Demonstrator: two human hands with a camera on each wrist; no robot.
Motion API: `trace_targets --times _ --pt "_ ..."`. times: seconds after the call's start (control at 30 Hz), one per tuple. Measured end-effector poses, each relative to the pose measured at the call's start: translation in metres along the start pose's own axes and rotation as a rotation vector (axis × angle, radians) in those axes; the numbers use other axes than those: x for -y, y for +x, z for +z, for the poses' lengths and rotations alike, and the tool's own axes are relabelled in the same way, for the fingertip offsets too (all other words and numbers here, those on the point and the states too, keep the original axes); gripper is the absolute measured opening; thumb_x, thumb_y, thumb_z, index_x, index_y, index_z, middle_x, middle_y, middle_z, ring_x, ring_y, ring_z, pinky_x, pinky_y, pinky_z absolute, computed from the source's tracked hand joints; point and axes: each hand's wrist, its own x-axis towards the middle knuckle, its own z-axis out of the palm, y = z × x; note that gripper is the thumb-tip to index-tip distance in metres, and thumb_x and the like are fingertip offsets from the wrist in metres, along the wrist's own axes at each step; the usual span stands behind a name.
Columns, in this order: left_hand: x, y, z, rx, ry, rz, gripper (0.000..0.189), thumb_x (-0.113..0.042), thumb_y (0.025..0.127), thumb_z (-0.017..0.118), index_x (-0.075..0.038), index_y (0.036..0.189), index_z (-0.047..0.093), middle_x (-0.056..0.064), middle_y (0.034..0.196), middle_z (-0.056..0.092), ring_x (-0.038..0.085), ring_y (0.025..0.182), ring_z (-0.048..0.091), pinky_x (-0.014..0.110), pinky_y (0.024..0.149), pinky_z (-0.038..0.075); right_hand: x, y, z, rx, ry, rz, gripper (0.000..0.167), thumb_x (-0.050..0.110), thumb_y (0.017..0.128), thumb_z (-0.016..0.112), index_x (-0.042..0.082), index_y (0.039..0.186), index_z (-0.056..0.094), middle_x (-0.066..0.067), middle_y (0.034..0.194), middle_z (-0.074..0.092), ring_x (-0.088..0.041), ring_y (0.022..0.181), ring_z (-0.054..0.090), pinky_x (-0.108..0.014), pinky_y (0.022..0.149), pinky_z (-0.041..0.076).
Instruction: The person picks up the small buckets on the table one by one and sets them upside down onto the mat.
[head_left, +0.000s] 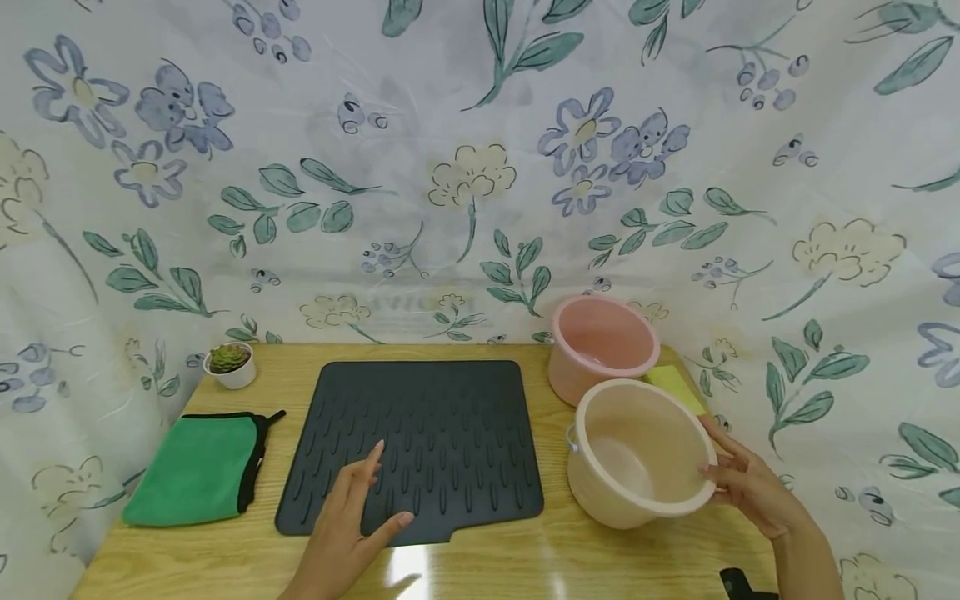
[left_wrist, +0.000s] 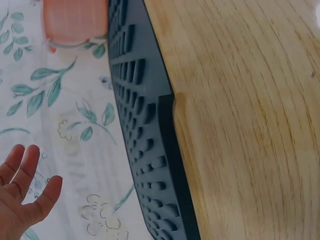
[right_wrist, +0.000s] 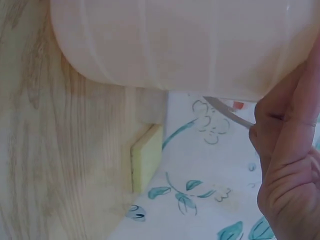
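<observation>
A cream bucket (head_left: 611, 492) with a thin handle tilts toward me on the right of the wooden table. My right hand (head_left: 753, 483) grips its right rim, thumb toward the inside and fingers along the outer side. In the right wrist view the bucket's pale ribbed wall (right_wrist: 175, 45) fills the top, with the right hand (right_wrist: 290, 135) at its edge. Over the front of a dark ridged mat (head_left: 420, 400), my left hand (head_left: 341, 525) hovers with fingers extended and spread, holding nothing. The left wrist view also shows the left hand (left_wrist: 25, 200) with loose fingers, apart from the mat (left_wrist: 145, 120).
Behind the cream bucket stands a pink bucket (head_left: 577, 375), and a yellow block (head_left: 675, 385) lies beside them. At the left are a green cloth pouch (head_left: 198, 467) with black edging and a small potted succulent (head_left: 232, 367). A flowered curtain (head_left: 450, 167) hangs behind the table.
</observation>
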Motion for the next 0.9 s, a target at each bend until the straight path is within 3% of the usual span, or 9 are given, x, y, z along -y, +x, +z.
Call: trace_targets --times 0.23,0.47,0.77,0.9 --pt "0.003 -0.003 0.000 -0.007 -0.004 0.002 0.097 -0.035 0.080 0.082 -0.023 0.158 0.026 0.006 0.127 0.048 0.022 0.104 0.056 0.052 0.083 0.050 -0.002 0.000 0.006 0.104 0.114 0.002 0.074 -0.013 0.100 0.031 0.043 0.146 0.044 -0.008 0.118 0.069 -0.025 0.098 0.072 -0.035 0.078 0.059" --pt "0.003 -0.003 0.004 -0.024 -0.019 0.048 0.099 -0.034 0.080 0.083 -0.023 0.159 0.025 0.006 0.130 0.047 0.021 0.108 0.056 0.049 0.084 0.051 -0.014 -0.005 0.013 0.130 0.289 -0.112 0.075 -0.018 0.098 0.022 0.033 0.149 0.045 -0.016 0.124 0.066 -0.028 0.101 0.071 -0.035 0.082 0.058" --pt "-0.003 0.001 0.010 -0.011 -0.055 0.047 0.099 -0.034 0.080 0.083 -0.026 0.159 0.022 0.005 0.131 0.045 0.022 0.114 0.053 0.053 0.087 0.050 -0.021 -0.006 0.029 0.165 0.331 -0.202 0.074 -0.019 0.098 0.021 0.027 0.153 0.039 -0.018 0.125 0.066 -0.028 0.104 0.070 -0.036 0.084 0.058" --pt "-0.005 0.003 0.013 -0.023 -0.084 0.066 0.098 -0.030 0.080 0.083 -0.022 0.159 0.025 0.008 0.131 0.046 0.022 0.117 0.051 0.055 0.088 0.050 -0.019 -0.004 0.037 0.173 0.342 -0.227 0.075 -0.020 0.097 0.019 0.026 0.154 0.037 -0.020 0.128 0.064 -0.029 0.105 0.070 -0.036 0.085 0.058"
